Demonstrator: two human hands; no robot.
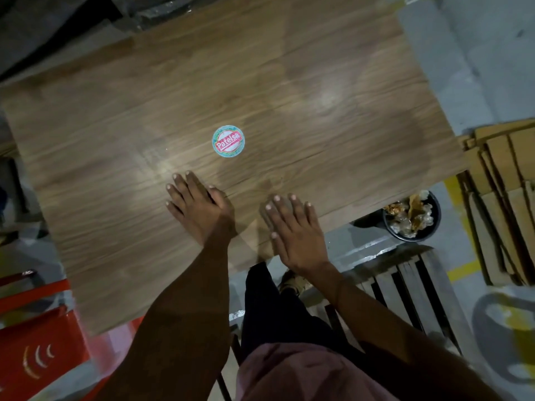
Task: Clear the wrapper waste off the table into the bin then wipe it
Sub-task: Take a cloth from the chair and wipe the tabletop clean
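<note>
Head view
Worktop: wood-grain worktop [333,82] fills most of the frame, seen from above at a slant.
Sticker: a round sticker [228,142] with a red banner (lettering reads roughly "Patelsa") lies flat near the worktop's middle, just beyond the left hand.
Left hand: left hand [199,205] lies palm down on the worktop, fingers straight and slightly spread; its grip is slack and holds nothing.
Right hand: right hand [295,231] is palm down at the worktop's near edge, fingers straight and together, nothing held; whether it touches the wood cannot be told.
Wrapper waste: crumpled clear and gold wrappers [411,215] sit inside the bin, not on the worktop.
Bin: a round black bin [434,224] stands on the floor just off the worktop's near right corner.
Surroundings: flattened cardboard [503,204] at the right, a slatted wooden pallet [411,287] below the bin, a red plastic chair [40,340] at the lower left.
</note>
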